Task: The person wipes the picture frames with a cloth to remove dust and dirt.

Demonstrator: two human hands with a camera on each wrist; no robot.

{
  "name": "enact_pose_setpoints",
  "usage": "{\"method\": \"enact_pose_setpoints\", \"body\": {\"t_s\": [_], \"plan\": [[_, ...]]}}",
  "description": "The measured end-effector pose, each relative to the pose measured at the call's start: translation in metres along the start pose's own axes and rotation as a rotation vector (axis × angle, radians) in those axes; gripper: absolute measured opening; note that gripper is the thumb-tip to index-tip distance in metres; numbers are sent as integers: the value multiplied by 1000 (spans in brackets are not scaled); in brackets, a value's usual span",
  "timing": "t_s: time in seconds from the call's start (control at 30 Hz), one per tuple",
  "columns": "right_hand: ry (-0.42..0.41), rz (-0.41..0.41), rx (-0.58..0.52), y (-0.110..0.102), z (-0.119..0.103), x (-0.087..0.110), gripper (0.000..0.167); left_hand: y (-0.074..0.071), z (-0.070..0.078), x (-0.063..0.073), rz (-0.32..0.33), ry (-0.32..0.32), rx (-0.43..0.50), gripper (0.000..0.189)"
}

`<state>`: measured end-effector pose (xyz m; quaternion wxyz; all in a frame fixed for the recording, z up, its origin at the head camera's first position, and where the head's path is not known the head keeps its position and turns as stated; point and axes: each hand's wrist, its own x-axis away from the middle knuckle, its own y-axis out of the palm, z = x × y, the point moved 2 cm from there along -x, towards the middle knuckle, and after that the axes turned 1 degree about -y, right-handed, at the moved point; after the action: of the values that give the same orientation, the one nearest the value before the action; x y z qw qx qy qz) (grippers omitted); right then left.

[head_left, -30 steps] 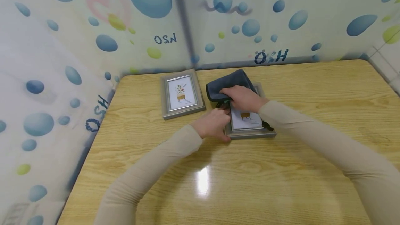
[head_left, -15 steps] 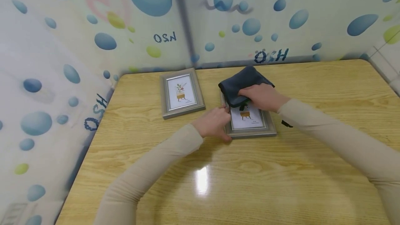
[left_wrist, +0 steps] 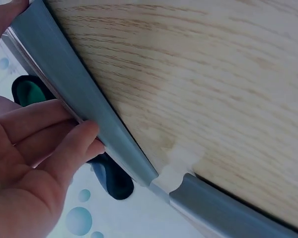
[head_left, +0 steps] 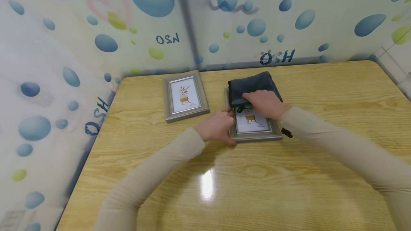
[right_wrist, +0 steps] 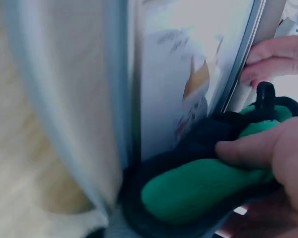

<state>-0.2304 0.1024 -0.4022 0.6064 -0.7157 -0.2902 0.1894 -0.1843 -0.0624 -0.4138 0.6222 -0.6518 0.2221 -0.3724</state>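
On the wooden table lies a silver-grey picture frame (head_left: 257,136) with a plant-pot print under its pane. My left hand (head_left: 216,126) holds this frame along its left side, thumb near the front corner. In the left wrist view, the fingertips (left_wrist: 84,136) touch the frame edge (left_wrist: 89,94). Across the far part of the frame, my right hand (head_left: 264,103) grips a folded dark blue cloth (head_left: 250,86). Its green underside (right_wrist: 198,191) and a black loop (right_wrist: 264,96) show in the right wrist view. The cloth hides the upper print.
A second, similar picture frame (head_left: 186,95) lies to the left, with a narrow gap to my left hand. Behind the table (head_left: 257,188) rises a wall (head_left: 199,20) patterned with blue drops. A small black item (head_left: 287,133) shows by my right wrist.
Over the last second the cloth in my right hand has moved rightwards across the frame, then slightly towards me and flatter. The left hand has stayed at the frame's left side.
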Motion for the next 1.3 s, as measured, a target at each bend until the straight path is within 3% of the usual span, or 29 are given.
{"method": "enact_pose_setpoints", "body": {"t_s": [0.17,0.3,0.5,0.63,0.77,0.87,1.03,1.3], "plan": [[-38,-12,-158,5,-6,-7,35,1,-2,2,-6,1,66,47],[-83,-21,-201,6,-8,-7,40,1,-1,3,-15,-6,101,45],[-127,-22,-28,5,-9,6,38,2,1,3,-33,-33,119,44],[-83,-4,144,3,-6,18,33,1,2,3,-9,-34,69,49],[-29,-2,240,0,-4,29,23,1,0,3,-11,-49,70,71],[-39,4,264,-2,-7,33,15,1,-1,4,-16,-58,93,83],[-79,20,184,-2,-15,31,14,3,-3,4,17,-42,106,77],[-61,55,-59,6,-23,19,26,4,-6,5,45,-18,199,52]]}}
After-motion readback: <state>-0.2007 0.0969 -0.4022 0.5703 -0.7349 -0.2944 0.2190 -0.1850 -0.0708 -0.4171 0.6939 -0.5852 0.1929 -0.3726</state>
